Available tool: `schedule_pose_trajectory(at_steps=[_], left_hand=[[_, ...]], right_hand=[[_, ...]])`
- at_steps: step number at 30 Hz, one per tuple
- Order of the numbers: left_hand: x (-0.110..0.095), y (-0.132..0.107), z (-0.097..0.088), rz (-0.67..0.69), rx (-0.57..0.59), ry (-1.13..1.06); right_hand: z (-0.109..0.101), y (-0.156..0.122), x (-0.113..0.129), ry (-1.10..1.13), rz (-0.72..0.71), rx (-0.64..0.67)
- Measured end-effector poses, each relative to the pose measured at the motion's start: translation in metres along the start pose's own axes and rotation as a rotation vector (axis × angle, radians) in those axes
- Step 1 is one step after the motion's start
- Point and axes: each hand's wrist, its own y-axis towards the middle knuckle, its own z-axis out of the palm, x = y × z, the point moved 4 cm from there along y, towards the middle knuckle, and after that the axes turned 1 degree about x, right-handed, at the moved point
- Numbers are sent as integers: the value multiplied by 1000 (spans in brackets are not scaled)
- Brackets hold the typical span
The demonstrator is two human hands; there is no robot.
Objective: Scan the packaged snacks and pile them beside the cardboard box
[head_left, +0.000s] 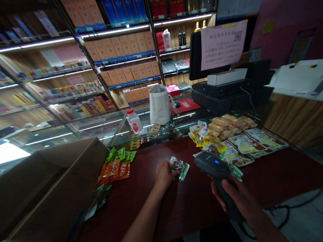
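Note:
My left hand (164,175) is closed on a small snack packet (179,166) with a clear middle and green ends, held just above the dark red counter (156,198). My right hand (238,198) grips the handle of a black barcode scanner (213,165). The scanner's head, with a blue light on top, points left toward the packet and sits a short way to its right.
Orange and green snack packets (116,164) lie left of my hand, next to a brown cardboard box (50,188). More yellow and mixed packets (227,134) cover the right. Behind stand a plastic bottle (134,121), a white bag (159,104), a cash register (222,90) and lit shelves.

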Motion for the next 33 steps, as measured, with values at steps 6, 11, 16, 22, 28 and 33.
schedule_pose_trajectory(at_steps=[6, 11, 16, 22, 28, 33], left_hand=[[4, 4, 2, 34, -61, -125], [-3, 18, 0, -1, 49, -7], [9, 9, 1, 56, 75, -242], [39, -25, -1, 21, 86, -924], [62, -50, -7, -179, -127, -1249], [73, -52, -3, -225, -219, -1370]], right_hand=[[0, -6, -5, -17, 43, -26], [2, -5, -5, -63, 53, -35], [7, -7, -2, -90, 53, 10], [18, -3, -4, -97, 49, 35], [35, 5, -11, -99, 32, 91], [45, 8, -15, -82, 15, 139]])
